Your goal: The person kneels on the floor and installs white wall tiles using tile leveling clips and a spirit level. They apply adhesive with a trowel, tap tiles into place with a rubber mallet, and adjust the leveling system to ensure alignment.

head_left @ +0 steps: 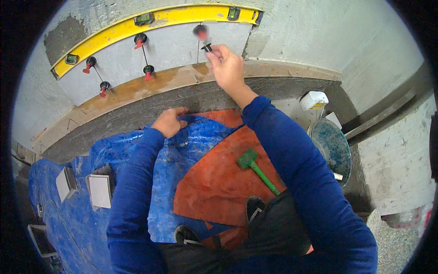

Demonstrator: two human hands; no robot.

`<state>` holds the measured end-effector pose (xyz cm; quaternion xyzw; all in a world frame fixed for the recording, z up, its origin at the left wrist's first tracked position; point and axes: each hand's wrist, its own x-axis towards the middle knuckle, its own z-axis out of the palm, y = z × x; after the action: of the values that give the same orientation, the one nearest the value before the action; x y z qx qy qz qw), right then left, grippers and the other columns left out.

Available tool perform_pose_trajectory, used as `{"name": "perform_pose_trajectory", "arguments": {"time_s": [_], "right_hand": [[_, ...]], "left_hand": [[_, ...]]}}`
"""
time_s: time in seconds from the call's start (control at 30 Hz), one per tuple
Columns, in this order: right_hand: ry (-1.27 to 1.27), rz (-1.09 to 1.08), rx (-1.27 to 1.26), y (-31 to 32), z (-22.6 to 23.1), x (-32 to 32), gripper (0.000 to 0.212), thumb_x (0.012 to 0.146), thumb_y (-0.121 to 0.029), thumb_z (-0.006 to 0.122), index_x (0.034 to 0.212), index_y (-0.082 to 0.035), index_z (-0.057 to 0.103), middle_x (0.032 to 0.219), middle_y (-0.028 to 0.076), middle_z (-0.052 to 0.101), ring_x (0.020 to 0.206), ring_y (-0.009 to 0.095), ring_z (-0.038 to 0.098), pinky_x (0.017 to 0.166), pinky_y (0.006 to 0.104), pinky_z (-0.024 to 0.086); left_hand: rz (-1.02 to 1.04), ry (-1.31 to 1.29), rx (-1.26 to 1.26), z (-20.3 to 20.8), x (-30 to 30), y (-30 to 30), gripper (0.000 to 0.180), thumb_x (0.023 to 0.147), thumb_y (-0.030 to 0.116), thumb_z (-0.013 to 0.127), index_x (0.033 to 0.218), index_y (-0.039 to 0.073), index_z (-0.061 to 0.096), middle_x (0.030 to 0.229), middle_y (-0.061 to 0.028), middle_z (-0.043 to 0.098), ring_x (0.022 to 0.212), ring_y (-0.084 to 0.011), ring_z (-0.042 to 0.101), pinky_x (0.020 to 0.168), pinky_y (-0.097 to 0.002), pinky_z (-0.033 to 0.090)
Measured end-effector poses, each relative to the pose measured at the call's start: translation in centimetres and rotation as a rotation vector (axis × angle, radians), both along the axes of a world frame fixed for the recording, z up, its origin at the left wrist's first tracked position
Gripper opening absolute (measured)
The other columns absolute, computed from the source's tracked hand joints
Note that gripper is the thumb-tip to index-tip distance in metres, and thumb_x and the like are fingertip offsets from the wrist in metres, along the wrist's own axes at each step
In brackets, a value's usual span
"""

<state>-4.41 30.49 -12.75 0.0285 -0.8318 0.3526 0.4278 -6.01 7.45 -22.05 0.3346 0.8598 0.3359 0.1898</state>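
My right hand point(224, 64) is raised at the tiled wall, pinching a small black tile-levelling clip point(207, 48) with a round base. Just above it, another black-and-red leveller point(200, 33) looks blurred at the top of a tile joint. Light grey tiles point(123, 61) form a row, with several more red-handled levellers point(140, 41) along their joints. A yellow spirit level point(182, 17) lies along the tiles' upper edge. Low near the wall's foot, my left hand point(169, 122) rests at the edge of the blue tarp point(182, 141), thumb and forefinger apart, apparently holding nothing.
A wooden batten point(173, 78) runs below the tiles. Between my feet and the wall, a green mallet point(258, 171) lies on an orange sheet point(210, 182). At right stand a bucket point(335, 148) and a white container point(314, 100). Tile stacks point(99, 191) sit at left.
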Motion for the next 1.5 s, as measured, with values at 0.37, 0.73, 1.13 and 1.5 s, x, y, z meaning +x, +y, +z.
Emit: {"name": "perform_pose_trajectory", "arguments": {"time_s": [0.37,0.73,1.13,1.5], "right_hand": [[0.081,-0.191,0.206,-0.9,0.7,-1.7,0.022,0.090,-0.022,0.070,0.099,-0.002,0.070,0.080,0.017,0.073,0.073,0.031,0.073,0.067,0.0390,0.056],[0.136,-0.191,0.448,-1.2,0.2,-1.9,0.013,0.090,-0.019,0.065,0.088,-0.007,0.062,0.076,0.018,0.067,0.070,0.041,0.067,0.064,0.0511,0.052],[-0.017,-0.212,0.456,-1.7,-2.3,-1.1,0.016,0.091,-0.020,0.065,0.088,-0.004,0.066,0.078,0.020,0.068,0.069,0.041,0.066,0.063,0.0486,0.052],[-0.134,-0.190,0.435,-1.7,-1.8,-0.2,0.015,0.089,-0.019,0.065,0.090,-0.004,0.066,0.080,0.021,0.068,0.074,0.042,0.067,0.067,0.0501,0.052]], "left_hand": [[0.002,-0.064,-0.012,-2.3,-0.4,-2.5,0.049,0.084,0.016,0.072,0.131,0.002,0.063,0.123,-0.0204,0.068,0.113,-0.0345,0.066,0.098,-0.0395,0.051],[0.050,-0.120,0.026,-3.2,-0.8,-4.1,0.045,0.086,0.015,0.072,0.128,0.001,0.065,0.119,-0.0191,0.070,0.104,-0.0308,0.069,0.093,-0.0375,0.052],[0.023,0.002,0.033,-2.6,-0.7,-3.7,0.040,0.088,0.012,0.071,0.125,0.000,0.066,0.121,-0.0177,0.070,0.102,-0.0241,0.069,0.092,-0.0358,0.053],[0.034,-0.061,0.040,-1.6,-0.5,-3.4,0.041,0.087,0.013,0.071,0.125,-0.001,0.066,0.117,-0.0167,0.071,0.100,-0.0239,0.069,0.091,-0.0359,0.053]]}}
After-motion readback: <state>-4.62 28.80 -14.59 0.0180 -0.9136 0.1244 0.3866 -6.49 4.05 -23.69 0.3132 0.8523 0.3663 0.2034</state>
